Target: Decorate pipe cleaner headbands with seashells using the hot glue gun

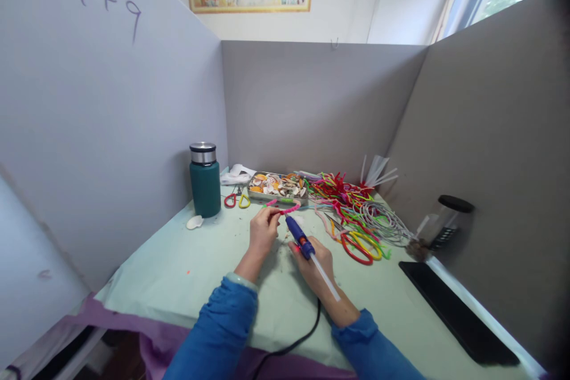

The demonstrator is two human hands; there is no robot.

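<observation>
My left hand (264,230) pinches a pink fuzzy pipe cleaner (291,209) that curves up and to the right from the fingertips. My right hand (315,264) is wrapped round a blue hot glue gun (299,237), with a red light glowing on its side. A long translucent glue stick (325,277) juts from the gun's rear towards me. The gun's nozzle points away from me, close by the pipe cleaner; whether they touch I cannot tell. Just beyond both hands stands a metal tray (276,196) filled with seashells.
On the left are a green thermos (205,184) and a white shell (195,222). Colourful pipe cleaners (338,193), grey cord (380,219) and red-and-yellow scissors (361,247) lie right. A lidded jar (447,222) and black slab (454,309) sit far right. A black cable (294,344) trails towards me.
</observation>
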